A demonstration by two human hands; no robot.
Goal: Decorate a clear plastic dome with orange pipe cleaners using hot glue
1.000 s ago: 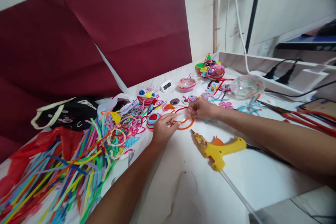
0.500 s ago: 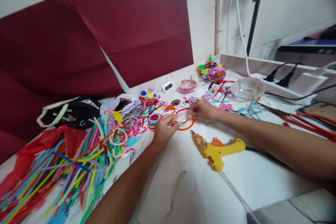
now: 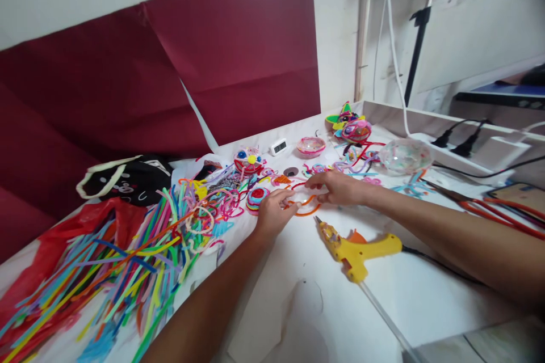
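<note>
An orange pipe-cleaner ring (image 3: 307, 208) lies on the white table (image 3: 404, 283) in the middle of the view. My left hand (image 3: 275, 211) pinches the ring's left side with thumb and fingers. My right hand (image 3: 337, 188) holds its far right side, fingers closed over it. A red strand arches along the ring's far edge between both hands. A yellow glue gun (image 3: 357, 247) lies just in front of the ring, nozzle pointing at it.
A heap of coloured pipe cleaners (image 3: 110, 272) and a red bag (image 3: 63, 244) fill the left. Behind the hands lie small decorated balls (image 3: 248, 160), a pink bowl (image 3: 310, 146), a clear ball (image 3: 403, 156). Red scissors (image 3: 498, 207) and a power strip (image 3: 468, 144) sit right.
The view has tilted up and shifted a little; both hands stay on the orange ring, with the right hand's fingers lowered onto its far edge.
</note>
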